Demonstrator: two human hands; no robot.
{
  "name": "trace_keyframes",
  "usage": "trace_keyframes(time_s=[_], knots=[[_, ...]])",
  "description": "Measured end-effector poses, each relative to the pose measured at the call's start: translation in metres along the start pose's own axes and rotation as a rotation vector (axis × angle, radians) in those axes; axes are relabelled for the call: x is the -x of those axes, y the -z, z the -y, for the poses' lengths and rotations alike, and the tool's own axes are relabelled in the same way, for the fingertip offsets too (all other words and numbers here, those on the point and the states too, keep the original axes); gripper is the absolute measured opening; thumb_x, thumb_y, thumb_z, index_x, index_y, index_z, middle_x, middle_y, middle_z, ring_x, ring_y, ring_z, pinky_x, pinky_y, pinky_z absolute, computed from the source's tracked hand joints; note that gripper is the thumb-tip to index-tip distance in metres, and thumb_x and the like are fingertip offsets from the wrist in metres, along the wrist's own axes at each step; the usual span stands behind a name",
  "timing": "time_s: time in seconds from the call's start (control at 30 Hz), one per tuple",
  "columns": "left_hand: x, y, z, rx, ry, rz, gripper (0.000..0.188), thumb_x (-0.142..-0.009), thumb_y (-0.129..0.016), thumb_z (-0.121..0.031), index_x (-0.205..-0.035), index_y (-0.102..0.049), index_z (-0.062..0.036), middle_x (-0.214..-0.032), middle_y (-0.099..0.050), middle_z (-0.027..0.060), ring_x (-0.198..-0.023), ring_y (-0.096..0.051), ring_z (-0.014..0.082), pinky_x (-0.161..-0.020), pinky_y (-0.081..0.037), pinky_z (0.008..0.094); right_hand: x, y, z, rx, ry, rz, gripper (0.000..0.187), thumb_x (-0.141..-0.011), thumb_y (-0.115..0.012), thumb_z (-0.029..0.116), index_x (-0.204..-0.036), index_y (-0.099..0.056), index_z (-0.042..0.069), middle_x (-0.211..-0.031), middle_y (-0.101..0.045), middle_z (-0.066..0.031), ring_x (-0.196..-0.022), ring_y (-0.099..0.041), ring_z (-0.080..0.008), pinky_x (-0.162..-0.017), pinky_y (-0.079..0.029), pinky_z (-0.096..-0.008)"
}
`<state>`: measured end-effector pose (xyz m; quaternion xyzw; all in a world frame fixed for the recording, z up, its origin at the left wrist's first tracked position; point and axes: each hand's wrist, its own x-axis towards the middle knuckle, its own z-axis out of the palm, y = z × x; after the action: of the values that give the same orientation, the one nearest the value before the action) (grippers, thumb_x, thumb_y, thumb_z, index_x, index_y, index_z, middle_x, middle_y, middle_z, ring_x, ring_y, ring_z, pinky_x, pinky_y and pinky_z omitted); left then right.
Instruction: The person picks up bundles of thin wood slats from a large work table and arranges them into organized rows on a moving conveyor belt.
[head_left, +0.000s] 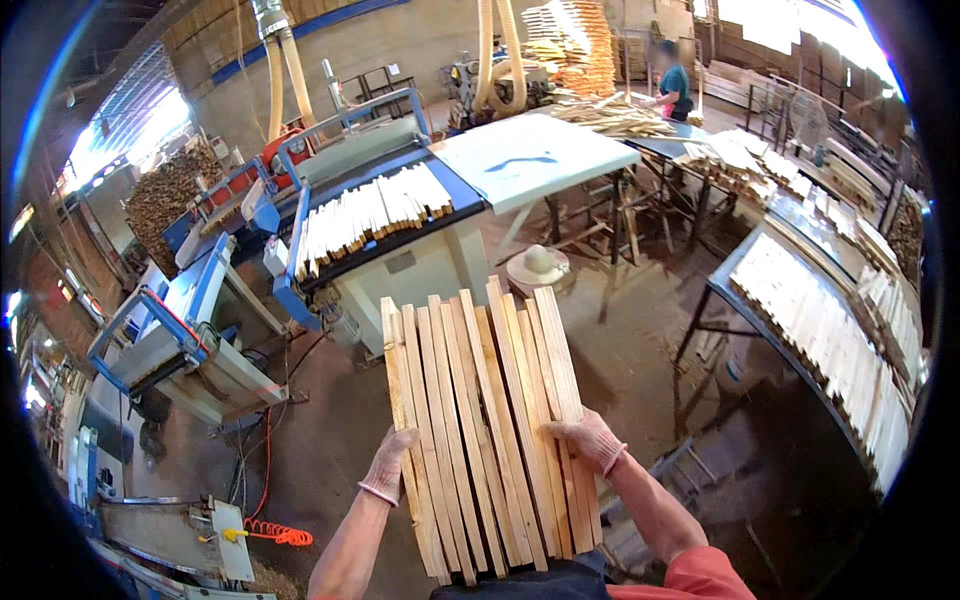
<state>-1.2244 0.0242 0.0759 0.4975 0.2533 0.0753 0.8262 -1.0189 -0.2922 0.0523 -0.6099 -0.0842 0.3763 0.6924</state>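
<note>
Between my two gloved hands I hold a row of long, narrow wooden strips (487,430), pressed side by side in front of my body. My left hand (391,462) grips the outer left strip, its thumb on the face of the wood. Clamped on the opposite edge is my right hand (590,440), thumb over the top of the outer strips and the other fingers hidden behind. The strips' far ends are uneven, and their near ends reach down to my dark clothing.
Ahead left, a blue-framed machine (380,235) bears a row of wooden strips (375,212). A pale table (535,155) adjoins it. On the right stands a long table (790,355) covered with strips. A hat-like pale object (538,267) sits beyond my load. A co-worker (675,80) stands far back.
</note>
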Motion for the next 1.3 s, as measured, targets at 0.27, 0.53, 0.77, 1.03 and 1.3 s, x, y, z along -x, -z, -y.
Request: trace_keyframes(time_s=[0.27, 0.53, 0.77, 1.03, 1.3], knots=[[-0.231, -0.045, -0.067, -0.011, 0.068, 0.116, 0.065, -0.092, -0.083, -0.037, -0.139, -0.059, -0.0001, -0.119, -0.071, 0.0113, -0.113, -0.069, 0.0192, -0.1, -0.06, 0.0394, -0.194, 0.074, 0.092, 0.052, 0.024, -0.116, 0.051, -0.087, -0.087, 0.018, -0.131, -0.069, -0.003, -0.114, -0.076, -0.0105, -0.097, -0.073, -0.0212, -0.082, -0.063, -0.0394], [-0.463, -0.085, -0.096, -0.022, -0.065, 0.132, 0.087, -0.09, -0.085, -0.041, -0.156, -0.045, -0.0012, -0.133, -0.062, 0.008, -0.122, -0.061, 0.018, -0.107, -0.053, 0.0383, -0.36, 0.131, 0.185, 0.056, -0.028, -0.196, 0.055, -0.089, -0.086, 0.021, -0.136, -0.067, -0.001, -0.118, -0.075, -0.0112, -0.106, -0.072, -0.0239, -0.087, -0.062, -0.0406], [-0.667, -0.12, -0.162, 0.011, -0.087, 0.312, 0.097, -0.089, -0.083, -0.041, -0.164, -0.037, -0.0018, -0.143, -0.06, 0.0137, -0.127, -0.061, 0.0233, -0.11, -0.052, 0.0412, -0.522, 0.175, 0.267, 0.056, 0.019, -0.29, 0.059, -0.088, -0.086, 0.024, -0.137, -0.065, -0.002, -0.121, -0.073, -0.0108, -0.11, -0.068, -0.0225, -0.094, -0.056, -0.0378], [-0.86, -0.187, -0.239, -0.018, 0.014, 0.341, 0.096, -0.086, -0.083, -0.04, -0.163, -0.039, -0.0028, -0.137, -0.063, 0.0147, -0.118, -0.067, 0.0243, -0.099, -0.059, 0.0422, -0.678, 0.227, 0.348, -0.018, -0.027, -0.364, 0.051, -0.086, -0.088, 0.026, -0.127, -0.07, 0.001, -0.107, -0.075, -0.0069, -0.09, -0.07, -0.0182, -0.079, -0.057, -0.0354], [-1.047, -0.236, -0.26, -0.079, 0.036, 0.126, 0.09, -0.091, -0.08, -0.045, -0.162, -0.041, -0.0069, -0.135, -0.065, 0.0139, -0.115, -0.071, 0.0267, -0.095, -0.063, 0.0441, -0.9, 0.337, 0.408, 0.062, -0.17, -0.205, 0.024, -0.093, -0.083, 0.024, -0.106, -0.076, 0.005, -0.093, -0.075, -0.003, -0.072, -0.063, -0.0128, -0.06, -0.043, -0.0288]])
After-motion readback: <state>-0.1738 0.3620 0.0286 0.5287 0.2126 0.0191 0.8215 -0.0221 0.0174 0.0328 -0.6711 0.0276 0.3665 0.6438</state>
